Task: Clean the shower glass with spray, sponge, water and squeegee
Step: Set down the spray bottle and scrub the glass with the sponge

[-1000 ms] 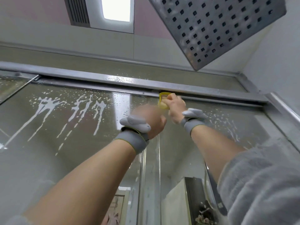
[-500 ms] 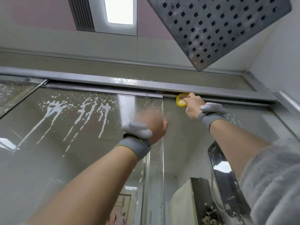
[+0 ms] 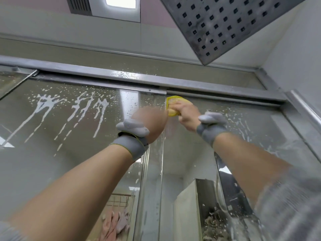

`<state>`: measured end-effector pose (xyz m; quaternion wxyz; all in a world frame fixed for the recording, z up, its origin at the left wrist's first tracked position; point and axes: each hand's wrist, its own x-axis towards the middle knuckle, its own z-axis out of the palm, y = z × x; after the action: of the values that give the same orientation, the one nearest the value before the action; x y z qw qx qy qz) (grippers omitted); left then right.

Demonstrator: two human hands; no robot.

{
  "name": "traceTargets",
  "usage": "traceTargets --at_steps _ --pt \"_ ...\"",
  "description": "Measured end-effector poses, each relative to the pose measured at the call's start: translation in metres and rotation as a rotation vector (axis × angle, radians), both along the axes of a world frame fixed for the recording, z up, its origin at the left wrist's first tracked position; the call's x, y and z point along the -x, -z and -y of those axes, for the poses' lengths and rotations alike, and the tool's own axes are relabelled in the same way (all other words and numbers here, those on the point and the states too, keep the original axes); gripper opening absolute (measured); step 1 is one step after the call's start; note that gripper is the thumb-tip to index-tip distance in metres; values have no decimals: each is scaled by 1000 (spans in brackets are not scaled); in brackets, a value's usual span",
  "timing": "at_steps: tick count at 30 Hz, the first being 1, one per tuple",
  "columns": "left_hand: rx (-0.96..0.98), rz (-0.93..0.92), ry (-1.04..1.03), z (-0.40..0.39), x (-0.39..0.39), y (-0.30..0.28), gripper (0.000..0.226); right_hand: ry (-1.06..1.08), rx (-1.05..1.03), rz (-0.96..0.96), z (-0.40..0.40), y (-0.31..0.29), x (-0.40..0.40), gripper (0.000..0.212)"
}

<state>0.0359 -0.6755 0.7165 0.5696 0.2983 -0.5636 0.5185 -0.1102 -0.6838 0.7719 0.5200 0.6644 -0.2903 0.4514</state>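
Note:
My right hand (image 3: 188,113) grips a yellow sponge (image 3: 175,99) and presses it on the shower glass just under the top rail (image 3: 217,92), right beside the vertical edge of the left glass panel (image 3: 60,153). My left hand (image 3: 151,122) is raised against that panel edge, just left of the sponge. It is blurred and I see only its back, with the fingers hidden. White foam streaks (image 3: 86,110) run down the left panel. The right panel (image 3: 257,126) carries fainter foam spots. Spray bottle and squeegee are out of view.
A square metal shower head (image 3: 234,23) hangs close above on the right. A ceiling light (image 3: 121,2) and a vent (image 3: 78,4) are overhead. The white wall (image 3: 298,58) closes in on the right. Through the glass below are shelves and pink cloth (image 3: 114,223).
My right hand slid the sponge right along the top rail, then back left to the panel edge. My left hand stayed by the edge.

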Motion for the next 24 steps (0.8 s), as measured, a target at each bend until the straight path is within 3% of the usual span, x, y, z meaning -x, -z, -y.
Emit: traceTargets --at_steps 2,6,10,13,16,18,20,22,24 --pt "5 -9 -47 0 1 0 57 -8 -5 40 0 -2 -3 45" --pt "-17 -20 -23 1 -1 6 58 -61 -9 -165 4 61 14 51" --pt "-11 23 -59 0 0 5 58 -24 -45 -90 1 -2 8 43" --pt "-11 -4 -70 -1 5 4 56 -21 -28 0 2 4 6 46" --pt "-59 -33 -40 -3 9 6 56 -171 -42 -146 3 65 20 52" --pt "-73 -31 -38 -4 7 6 55 -135 -113 -259 3 71 35 58" --pt "-96 7 -76 1 3 6 49 -96 -84 -148 6 38 55 57" --pt "-128 34 -105 2 4 8 42 -37 -38 132 1 4 80 56" --pt "-152 25 -154 1 7 7 44 20 -21 258 -5 7 89 52"
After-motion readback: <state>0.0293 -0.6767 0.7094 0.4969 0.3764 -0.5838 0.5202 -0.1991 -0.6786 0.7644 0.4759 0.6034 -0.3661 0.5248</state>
